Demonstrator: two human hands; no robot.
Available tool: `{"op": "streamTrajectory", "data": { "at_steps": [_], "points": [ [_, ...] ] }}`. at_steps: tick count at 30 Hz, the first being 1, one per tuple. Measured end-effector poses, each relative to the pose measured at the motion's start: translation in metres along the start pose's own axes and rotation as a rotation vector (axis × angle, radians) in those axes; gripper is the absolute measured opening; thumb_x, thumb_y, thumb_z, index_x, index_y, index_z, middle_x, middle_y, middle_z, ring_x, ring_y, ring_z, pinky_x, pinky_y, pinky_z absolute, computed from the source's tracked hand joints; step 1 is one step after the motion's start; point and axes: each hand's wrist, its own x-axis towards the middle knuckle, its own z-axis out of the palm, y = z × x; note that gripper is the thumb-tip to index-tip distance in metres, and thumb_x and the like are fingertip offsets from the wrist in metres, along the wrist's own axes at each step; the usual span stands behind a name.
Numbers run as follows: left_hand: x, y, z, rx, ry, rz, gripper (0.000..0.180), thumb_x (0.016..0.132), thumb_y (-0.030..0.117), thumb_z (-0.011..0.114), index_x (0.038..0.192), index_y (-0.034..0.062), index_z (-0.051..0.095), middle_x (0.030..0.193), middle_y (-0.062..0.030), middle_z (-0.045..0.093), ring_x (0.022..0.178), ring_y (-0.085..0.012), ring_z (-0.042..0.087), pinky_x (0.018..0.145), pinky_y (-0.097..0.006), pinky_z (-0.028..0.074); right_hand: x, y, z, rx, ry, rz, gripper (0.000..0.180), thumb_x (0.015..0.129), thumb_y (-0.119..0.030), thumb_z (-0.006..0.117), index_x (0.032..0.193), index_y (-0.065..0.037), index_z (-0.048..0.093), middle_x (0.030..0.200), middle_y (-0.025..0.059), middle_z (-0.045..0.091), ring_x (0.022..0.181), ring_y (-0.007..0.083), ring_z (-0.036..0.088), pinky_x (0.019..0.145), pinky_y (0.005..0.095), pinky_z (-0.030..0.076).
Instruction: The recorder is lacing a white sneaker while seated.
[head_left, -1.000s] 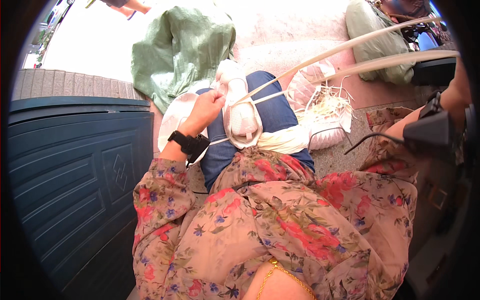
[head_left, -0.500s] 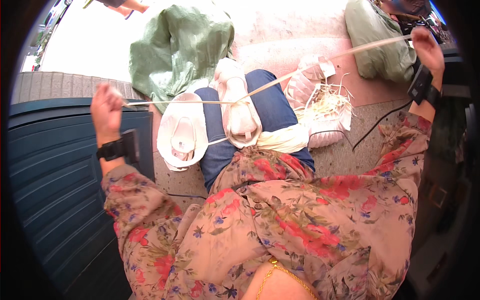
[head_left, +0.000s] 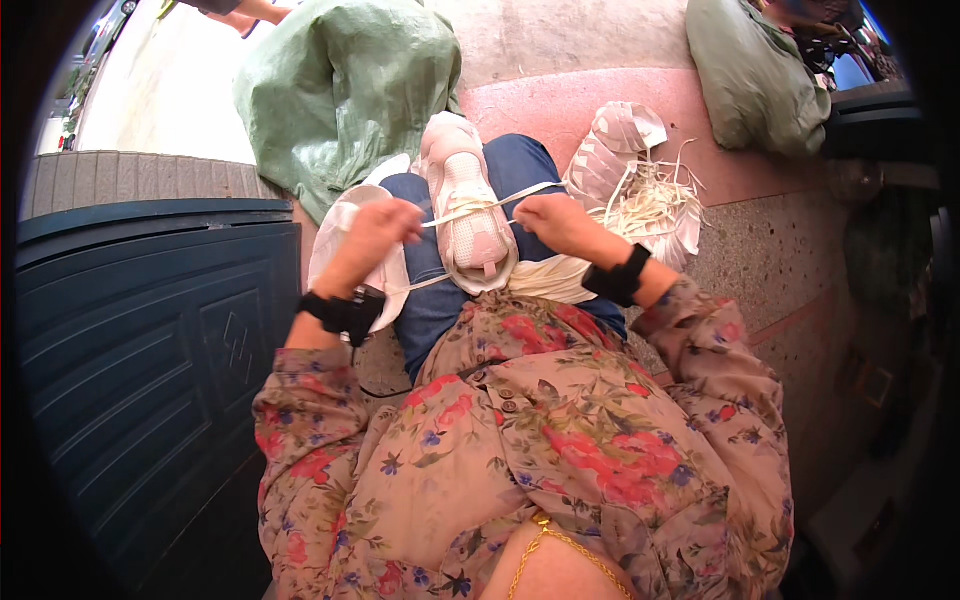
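Note:
A pale pink and white shoe upper, with mesh and a small loop at its near end, lies lengthwise between my knees. A cream lace runs across it, bunched or crossed near its middle. Just left of the upper, my left hand is closed on one side of the lace. My right hand pinches the other side, right of the upper, with a loose length trailing above the fingers. More pale uppers lie by my left knee, partly hidden by my left hand.
By my right knee, a stack of pale uppers lies under a tangle of cream laces. Cream cloth rests by my right thigh. Green sacks stand ahead. A dark blue panelled door borders the left.
Both hands have come inward and nearer from wide apart. The lace, stretched long across the upper before, is now drawn in close to it with loose ends.

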Motion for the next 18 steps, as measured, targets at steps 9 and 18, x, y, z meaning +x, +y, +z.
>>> {"op": "streamTrajectory", "data": {
  "at_steps": [9, 18],
  "points": [
    [0.002, -0.035, 0.049, 0.389, 0.284, 0.051, 0.021, 0.082, 0.017, 0.052, 0.086, -0.0006, 0.063, 0.078, -0.0197, 0.062, 0.074, -0.0324, 0.061, 0.067, -0.037, 0.047, 0.017, -0.004, 0.03, -0.349, 0.172, 0.004, 0.02, 0.08, -0.017, 0.045, 0.075, -0.002, 0.057, 0.076, 0.0168, 0.059, 0.076, 0.0349, 0.057, 0.065, 0.0455, 0.042],
    [0.012, -0.042, 0.055, 0.62, 0.385, 0.093, 0.02, 0.083, 0.017, 0.051, 0.083, 0.0002, 0.061, 0.072, -0.0192, 0.06, 0.068, -0.0331, 0.06, 0.061, -0.038, 0.046, 0.021, -0.003, 0.044, -0.499, 0.178, -0.08, 0.013, 0.077, -0.015, 0.048, 0.076, -0.007, 0.058, 0.075, 0.0103, 0.06, 0.075, 0.0266, 0.058, 0.068, 0.0408, 0.038]
  ]
}}
